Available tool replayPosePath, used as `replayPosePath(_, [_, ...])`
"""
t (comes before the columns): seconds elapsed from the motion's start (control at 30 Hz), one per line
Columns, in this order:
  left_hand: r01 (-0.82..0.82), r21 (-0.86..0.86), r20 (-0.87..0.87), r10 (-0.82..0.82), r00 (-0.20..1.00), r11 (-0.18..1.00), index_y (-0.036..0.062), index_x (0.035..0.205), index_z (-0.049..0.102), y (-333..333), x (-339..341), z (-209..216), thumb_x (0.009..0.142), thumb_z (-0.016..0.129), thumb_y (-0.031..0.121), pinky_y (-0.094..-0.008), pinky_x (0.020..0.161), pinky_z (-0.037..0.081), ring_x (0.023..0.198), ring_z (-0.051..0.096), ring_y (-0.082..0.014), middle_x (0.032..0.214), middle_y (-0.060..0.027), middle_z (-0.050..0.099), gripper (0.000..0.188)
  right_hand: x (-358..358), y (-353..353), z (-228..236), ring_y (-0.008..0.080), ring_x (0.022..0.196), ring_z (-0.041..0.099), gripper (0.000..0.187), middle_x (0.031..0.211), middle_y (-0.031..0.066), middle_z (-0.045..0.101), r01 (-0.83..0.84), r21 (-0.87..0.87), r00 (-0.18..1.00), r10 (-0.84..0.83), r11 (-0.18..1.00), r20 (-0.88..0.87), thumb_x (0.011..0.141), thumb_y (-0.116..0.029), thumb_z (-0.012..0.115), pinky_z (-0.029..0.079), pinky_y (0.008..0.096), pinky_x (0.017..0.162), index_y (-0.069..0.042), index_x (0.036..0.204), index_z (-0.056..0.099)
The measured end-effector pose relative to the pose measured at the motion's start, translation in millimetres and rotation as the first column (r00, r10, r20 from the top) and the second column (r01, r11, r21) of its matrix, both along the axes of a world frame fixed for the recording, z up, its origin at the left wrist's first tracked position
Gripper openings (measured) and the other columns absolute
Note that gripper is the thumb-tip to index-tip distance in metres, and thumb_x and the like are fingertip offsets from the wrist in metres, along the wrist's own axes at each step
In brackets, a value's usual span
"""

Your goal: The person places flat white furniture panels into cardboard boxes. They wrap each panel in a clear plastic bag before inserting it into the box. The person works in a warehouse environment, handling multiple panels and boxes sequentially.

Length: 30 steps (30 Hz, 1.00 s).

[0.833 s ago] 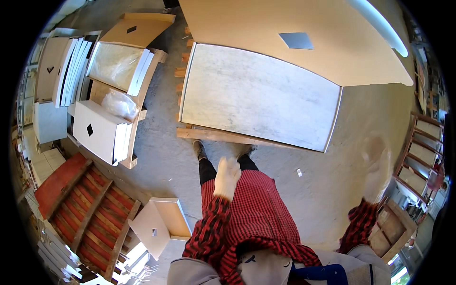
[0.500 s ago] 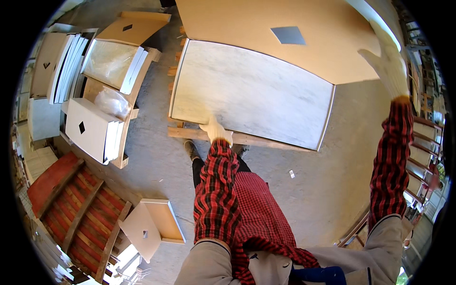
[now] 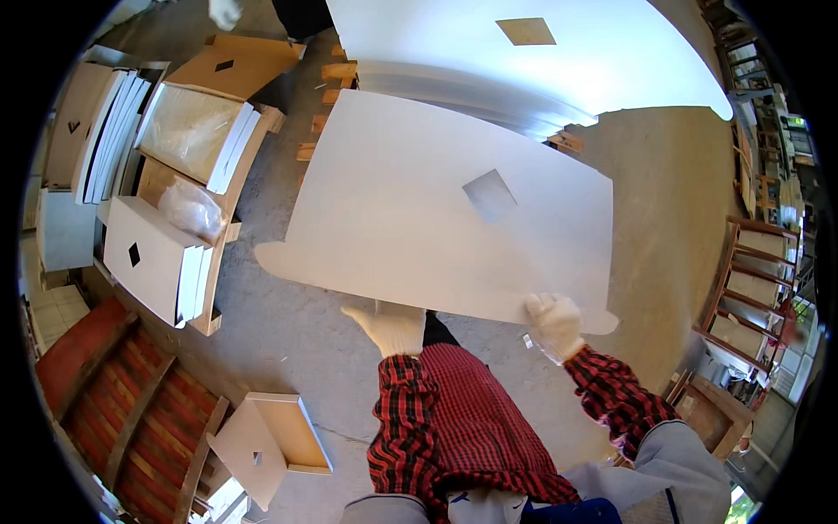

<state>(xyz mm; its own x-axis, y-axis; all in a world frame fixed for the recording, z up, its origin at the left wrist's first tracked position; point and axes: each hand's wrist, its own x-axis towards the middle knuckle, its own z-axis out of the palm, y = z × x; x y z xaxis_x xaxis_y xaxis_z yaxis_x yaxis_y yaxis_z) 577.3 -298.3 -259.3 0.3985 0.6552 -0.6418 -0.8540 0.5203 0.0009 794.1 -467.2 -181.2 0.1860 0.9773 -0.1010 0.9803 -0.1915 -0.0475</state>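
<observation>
A large white cardboard panel (image 3: 393, 201) with a diamond-shaped cutout and rounded tabs at both near corners lies in front of me, tilted. My left hand (image 3: 390, 327), in a cream knit glove, holds its near edge from below, thumb out to the left; the fingertips are hidden under the panel. My right hand (image 3: 553, 325), gloved too, has its fingers curled over the near edge close to the right tab. Whatever lies beneath the panel is covered. Beyond it rises a second, brightly lit white cardboard sheet (image 3: 602, 52) with a diamond cutout showing brown.
At left, a pallet (image 3: 229, 231) bears white boxes (image 3: 144, 253) and clear plastic wrap (image 3: 190, 207). A red slatted wooden piece (image 3: 131, 410) and an open carton (image 3: 284, 437) lie lower left. Another person's gloved hand (image 3: 224, 12) shows at top left. Wooden racks (image 3: 751, 279) stand right.
The marble-patterned slab is now out of sight behind white cardboard. My right hand has come down from the raised brown flap to the near edge. A co-worker's hand has appeared.
</observation>
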Motion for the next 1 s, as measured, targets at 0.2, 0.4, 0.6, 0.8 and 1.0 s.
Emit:
replayPosePath(0.2, [0.224,-0.012,-0.646,-0.178,0.742,0.975,0.0058,0.140,0.046,-17.7,11.9,-78.1,0.097,0.060,0.031,-0.0397,0.100,0.044,0.121,0.052,-0.0211,0.138,-0.0046,0.051,0.052,4.2,13.7,-44.4,0.0337,0.093,0.064,0.038,0.099,0.0136,0.065,-0.004,-0.431,0.915,-0.171,0.903,-0.367,0.082,-0.028,0.068,0.052,0.0445,0.079,-0.009,0.114,0.058])
replayPosePath(0.4, [0.076,-0.019,-0.524,-0.075,0.848,0.997,0.0074,0.129,0.054,-15.5,21.3,-70.8,0.094,0.064,0.011,-0.0365,0.096,0.050,0.115,0.057,-0.0185,0.126,-0.0030,0.059,0.037,143.4,229.2,-85.8,0.0369,0.112,0.059,0.051,0.123,0.0201,0.062,0.206,0.333,0.979,-0.199,0.920,-0.055,0.093,-0.043,0.060,0.047,0.0443,0.095,-0.003,0.124,0.060])
replayPosePath(0.6, [0.087,0.006,-0.403,-0.077,0.912,0.996,0.0087,0.130,0.052,-16.6,7.2,-106.2,0.095,0.061,0.006,-0.0363,0.098,0.049,0.116,0.057,-0.0163,0.127,-0.0021,0.058,0.035,121.4,291.8,-130.7,0.0398,0.107,0.060,0.061,0.121,0.0196,0.063,0.369,0.041,0.925,-0.363,0.928,-0.114,0.092,-0.059,0.046,0.045,0.0476,0.095,-0.006,0.114,0.066])
replayPosePath(0.8, [0.180,0.014,-0.255,-0.170,0.952,0.984,0.0066,0.129,0.055,-22.3,-3.2,-110.5,0.096,0.059,0.006,-0.0336,0.095,0.050,0.111,0.058,-0.0151,0.123,-0.0008,0.060,0.033,98.4,278.4,-133.8,0.0407,0.127,0.046,0.076,0.136,0.0216,0.054,0.322,0.109,0.939,-0.332,0.940,0.089,0.089,-0.064,0.050,0.033,0.0469,0.108,-0.003,0.134,0.052])
replayPosePath(1.0, [0.613,0.204,-0.209,-0.577,0.789,0.764,0.0004,0.122,0.060,-13.4,-60.3,-145.1,0.091,0.065,0.008,-0.0311,0.094,0.048,0.107,0.060,-0.0143,0.117,-0.0043,0.064,0.032,-118.2,210.1,-127.7,0.0469,0.145,0.019,0.106,0.155,0.0276,0.026,-0.145,-0.050,0.964,0.129,0.988,-0.233,0.062,-0.066,0.074,0.014,0.0605,0.117,-0.007,0.145,0.043])
